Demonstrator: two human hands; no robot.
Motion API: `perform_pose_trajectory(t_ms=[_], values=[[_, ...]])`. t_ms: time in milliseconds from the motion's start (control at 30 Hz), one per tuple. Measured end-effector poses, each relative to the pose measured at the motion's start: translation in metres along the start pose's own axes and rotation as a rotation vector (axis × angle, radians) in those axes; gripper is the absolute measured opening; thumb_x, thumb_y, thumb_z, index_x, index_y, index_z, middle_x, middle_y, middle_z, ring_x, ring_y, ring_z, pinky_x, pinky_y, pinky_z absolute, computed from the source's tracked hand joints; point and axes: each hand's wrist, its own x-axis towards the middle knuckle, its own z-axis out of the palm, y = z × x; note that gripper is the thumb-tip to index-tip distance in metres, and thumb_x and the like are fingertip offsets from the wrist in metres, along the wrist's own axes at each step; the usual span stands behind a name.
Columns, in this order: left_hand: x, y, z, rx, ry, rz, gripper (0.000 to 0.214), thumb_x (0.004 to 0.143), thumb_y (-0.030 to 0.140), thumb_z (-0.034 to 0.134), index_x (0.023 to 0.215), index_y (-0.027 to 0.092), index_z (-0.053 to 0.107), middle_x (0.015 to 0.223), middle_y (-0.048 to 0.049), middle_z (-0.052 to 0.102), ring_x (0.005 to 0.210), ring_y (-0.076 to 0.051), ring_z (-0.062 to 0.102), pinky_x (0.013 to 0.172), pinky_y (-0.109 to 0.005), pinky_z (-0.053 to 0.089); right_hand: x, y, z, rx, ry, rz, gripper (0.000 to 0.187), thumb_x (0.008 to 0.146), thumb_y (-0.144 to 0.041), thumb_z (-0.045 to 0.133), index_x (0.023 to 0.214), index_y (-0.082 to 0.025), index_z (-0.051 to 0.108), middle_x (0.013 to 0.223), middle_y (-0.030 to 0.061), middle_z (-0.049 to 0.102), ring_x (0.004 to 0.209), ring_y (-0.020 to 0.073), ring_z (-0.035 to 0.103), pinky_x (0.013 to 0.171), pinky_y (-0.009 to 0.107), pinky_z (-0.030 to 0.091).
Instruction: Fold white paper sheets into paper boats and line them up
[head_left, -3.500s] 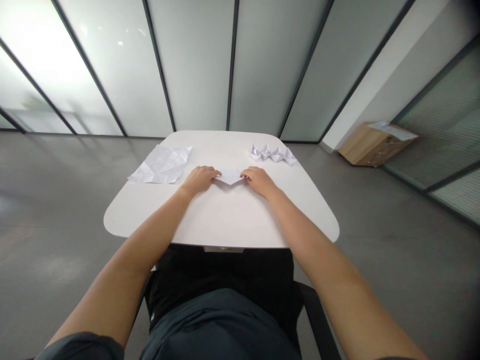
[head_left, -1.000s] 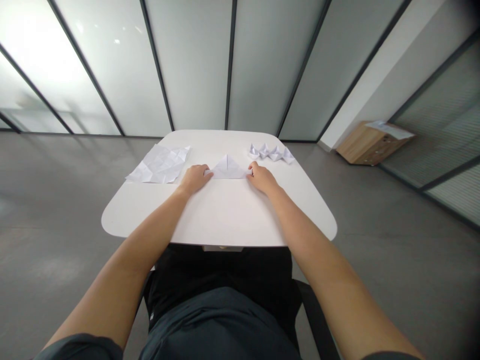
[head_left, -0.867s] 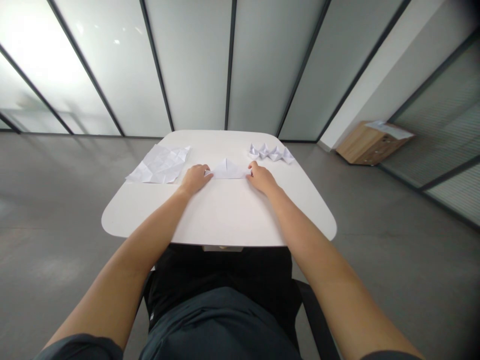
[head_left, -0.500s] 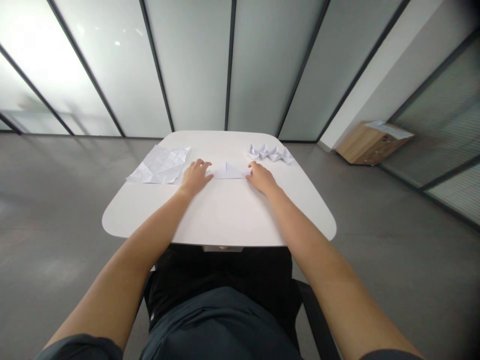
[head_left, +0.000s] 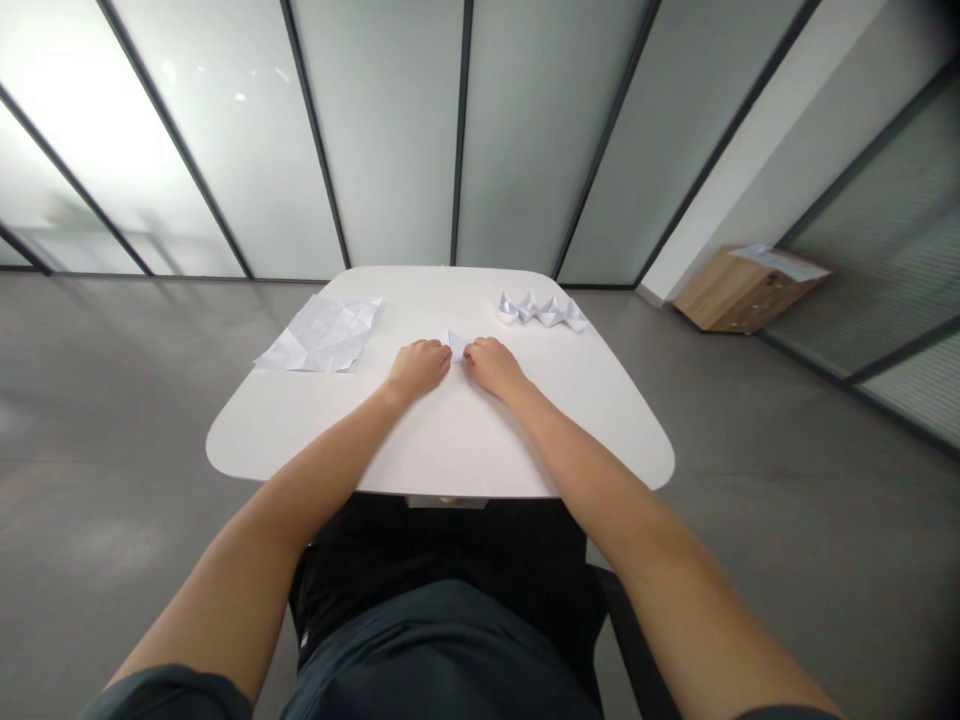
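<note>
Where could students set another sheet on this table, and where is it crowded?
The white table has bare room between the left forearm and right forearm, and between the creased sheet and paper boats. It is crowded centrally, where the left hand and right hand flank the folded paper.

A white table (head_left: 450,440) holds creased paper (head_left: 322,337) and folded paper shapes (head_left: 540,311).

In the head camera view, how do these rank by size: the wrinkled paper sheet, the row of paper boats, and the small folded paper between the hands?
Largest to smallest:
1. wrinkled paper sheet
2. row of paper boats
3. small folded paper, partly hidden
</note>
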Motion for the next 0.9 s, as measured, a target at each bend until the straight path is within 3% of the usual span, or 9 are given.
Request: perform_pose_trajectory(t_ms=[133, 267, 433, 633, 900], values=[[0.002, 0.002, 0.001, -0.047, 0.017, -0.077, 0.04, 0.107, 0.051, 0.048, 0.11, 0.024, 0.077, 0.112, -0.0113, 0.074, 0.104, -0.027, 0.07, 0.087, -0.037, 0.053, 0.0, -0.008, 0.003, 0.002, 0.058, 0.043, 0.033, 0.108, -0.033, 0.046, 0.123, -0.019, 0.071, 0.124, 0.0168, 0.07, 0.117, 0.0308, 0.061, 0.099, 0.041, 0.048], [0.006, -0.008, 0.009, -0.138, 0.047, -0.138, 0.039, 0.099, 0.058, 0.061, 0.11, 0.023, 0.075, 0.111, -0.0102, 0.073, 0.1, -0.026, 0.069, 0.086, -0.037, 0.053, 0.002, -0.01, 0.01, 0.048, 0.064, 0.174, 0.034, 0.105, -0.045, 0.056, 0.125, -0.019, 0.067, 0.128, 0.0165, 0.068, 0.116, 0.0319, 0.063, 0.095, 0.041, 0.05], [0.011, -0.02, 0.018, -0.239, 0.041, -0.179, 0.032, 0.093, 0.049, 0.07, 0.105, 0.02, 0.075, 0.105, -0.0094, 0.074, 0.095, -0.024, 0.068, 0.087, -0.033, 0.052, 0.007, -0.005, 0.014, 0.139, 0.049, 0.256, 0.031, 0.102, -0.043, 0.063, 0.124, -0.021, 0.066, 0.125, 0.0135, 0.071, 0.114, 0.0312, 0.065, 0.096, 0.042, 0.05], [0.012, -0.033, 0.012, -0.313, 0.004, -0.162, 0.021, 0.09, 0.036, 0.071, 0.102, 0.019, 0.079, 0.104, -0.0087, 0.078, 0.096, -0.024, 0.069, 0.086, -0.032, 0.051, 0.011, 0.009, 0.02, 0.272, 0.049, 0.304, 0.023, 0.098, -0.032, 0.068, 0.119, -0.023, 0.069, 0.121, 0.0086, 0.075, 0.112, 0.025, 0.067, 0.096, 0.036, 0.049], [0.007, -0.061, 0.008, -0.439, -0.033, -0.084, 0.02, 0.088, 0.028, 0.069, 0.102, 0.021, 0.082, 0.1, -0.0047, 0.081, 0.09, -0.021, 0.071, 0.085, -0.029, 0.051, 0.008, 0.029, 0.021, 0.426, 0.097, 0.293, 0.009, 0.089, -0.023, 0.076, 0.097, -0.025, 0.08, 0.103, 0.0012, 0.08, 0.097, 0.0181, 0.071, 0.091, 0.028, 0.051]])
